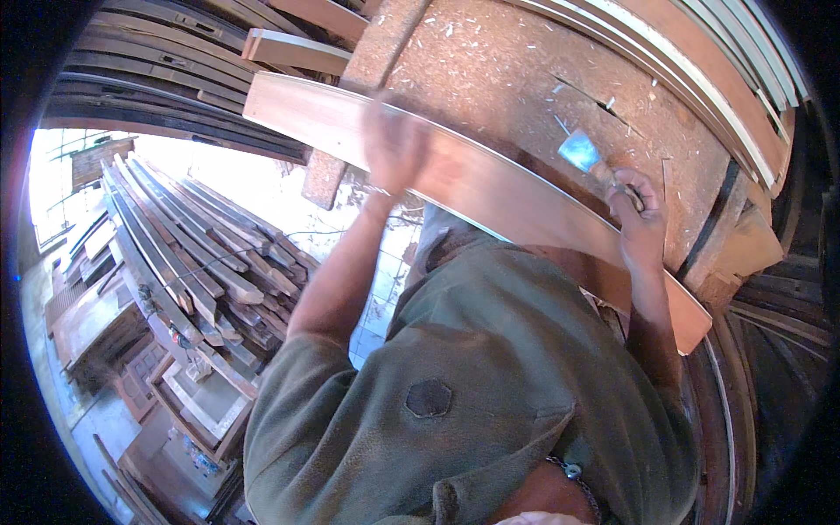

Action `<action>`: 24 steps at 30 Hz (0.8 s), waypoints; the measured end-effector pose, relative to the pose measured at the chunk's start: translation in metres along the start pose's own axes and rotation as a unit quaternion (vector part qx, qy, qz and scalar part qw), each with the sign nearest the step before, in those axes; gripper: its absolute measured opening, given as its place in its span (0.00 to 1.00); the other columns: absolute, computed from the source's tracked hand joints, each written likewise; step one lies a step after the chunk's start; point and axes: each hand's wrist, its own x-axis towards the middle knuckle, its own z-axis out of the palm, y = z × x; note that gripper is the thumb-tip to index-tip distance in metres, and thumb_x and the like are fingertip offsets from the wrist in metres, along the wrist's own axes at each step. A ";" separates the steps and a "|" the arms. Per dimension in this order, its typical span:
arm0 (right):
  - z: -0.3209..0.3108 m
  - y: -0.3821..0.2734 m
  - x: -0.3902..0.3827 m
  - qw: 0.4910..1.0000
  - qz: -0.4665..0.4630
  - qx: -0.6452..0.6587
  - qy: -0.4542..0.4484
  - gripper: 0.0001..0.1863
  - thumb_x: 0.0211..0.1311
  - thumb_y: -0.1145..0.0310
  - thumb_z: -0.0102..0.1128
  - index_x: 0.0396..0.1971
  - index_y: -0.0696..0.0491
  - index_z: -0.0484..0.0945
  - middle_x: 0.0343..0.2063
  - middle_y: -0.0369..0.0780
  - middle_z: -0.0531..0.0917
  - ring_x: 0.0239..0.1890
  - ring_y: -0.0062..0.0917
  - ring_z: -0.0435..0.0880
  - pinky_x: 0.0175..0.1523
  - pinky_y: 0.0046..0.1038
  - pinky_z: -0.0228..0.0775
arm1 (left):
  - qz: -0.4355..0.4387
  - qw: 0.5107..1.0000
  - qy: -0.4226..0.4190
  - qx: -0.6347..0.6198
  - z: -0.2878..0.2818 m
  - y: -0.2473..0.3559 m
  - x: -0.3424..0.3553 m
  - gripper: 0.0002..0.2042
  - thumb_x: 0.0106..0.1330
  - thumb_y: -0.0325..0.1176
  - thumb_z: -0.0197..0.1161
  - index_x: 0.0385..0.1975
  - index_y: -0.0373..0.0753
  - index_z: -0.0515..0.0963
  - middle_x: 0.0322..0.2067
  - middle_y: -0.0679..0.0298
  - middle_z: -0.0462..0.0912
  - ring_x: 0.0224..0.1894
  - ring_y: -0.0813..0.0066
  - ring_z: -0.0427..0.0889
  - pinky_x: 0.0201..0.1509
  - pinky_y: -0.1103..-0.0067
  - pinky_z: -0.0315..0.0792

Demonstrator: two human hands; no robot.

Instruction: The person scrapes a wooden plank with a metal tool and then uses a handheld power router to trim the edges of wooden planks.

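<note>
A long reddish-brown wooden board lies in front of me, slanting from upper left to lower right. At its left part my left hand is over or on the board's face, its fingers smeared by motion. My right hand is closed round the handle of a putty knife, just beyond the board's far edge. The putty knife's wide, bright blade points up and to the left, over the worktable. Whether the blade touches the tabletop I cannot tell.
Wood shavings lie scattered over the brown worktable. Several long boards stand along its far right side. Dark planks are stacked at the upper left. Left of me are a pile of timber strips and a wooden frame on the floor.
</note>
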 end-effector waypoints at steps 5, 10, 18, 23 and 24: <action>0.051 -0.015 -0.008 0.991 -0.083 -0.014 -0.105 0.12 0.58 0.79 0.64 0.43 0.56 0.78 0.40 0.37 0.82 0.44 0.19 0.79 0.51 0.23 0.71 | -0.327 0.766 -0.304 -0.462 -0.002 0.095 -0.016 0.17 0.66 0.28 0.66 0.54 0.33 0.76 0.41 0.64 0.83 0.47 0.79 0.80 0.52 0.80 0.75; 0.103 -0.043 0.001 0.966 -0.017 -0.017 -0.256 0.13 0.60 0.75 0.64 0.44 0.56 0.77 0.40 0.36 0.83 0.44 0.20 0.80 0.51 0.26 0.71 | -0.414 0.720 -0.307 -0.465 -0.026 0.043 0.001 0.07 0.66 0.27 0.65 0.41 0.35 0.80 0.34 0.67 0.84 0.37 0.83 0.81 0.43 0.83 0.75; 0.247 -0.060 0.027 0.948 -0.027 -0.024 -0.317 0.32 0.65 0.71 0.57 0.68 0.59 0.59 0.56 0.47 0.76 0.52 0.28 0.78 0.56 0.31 0.71 | -0.384 0.730 -0.333 -0.456 -0.087 -0.033 0.059 0.07 0.69 0.30 0.61 0.40 0.34 0.78 0.37 0.64 0.83 0.40 0.79 0.81 0.42 0.80 0.79; 0.308 -0.075 0.063 0.855 0.222 0.347 -0.315 0.30 0.68 0.66 0.52 0.67 0.59 0.59 0.55 0.46 0.75 0.53 0.32 0.78 0.59 0.35 0.70 | -0.479 0.614 -0.162 -0.606 -0.109 -0.100 0.082 0.07 0.72 0.31 0.57 0.40 0.34 0.77 0.35 0.65 0.81 0.36 0.80 0.79 0.43 0.81 0.76; 0.325 -0.070 0.067 0.853 0.205 0.360 -0.317 0.30 0.67 0.66 0.55 0.66 0.59 0.60 0.54 0.46 0.75 0.53 0.32 0.78 0.58 0.35 0.71 | -0.482 0.602 -0.143 -0.621 -0.111 -0.109 0.089 0.07 0.72 0.31 0.57 0.40 0.34 0.77 0.35 0.65 0.81 0.35 0.80 0.79 0.42 0.81 0.76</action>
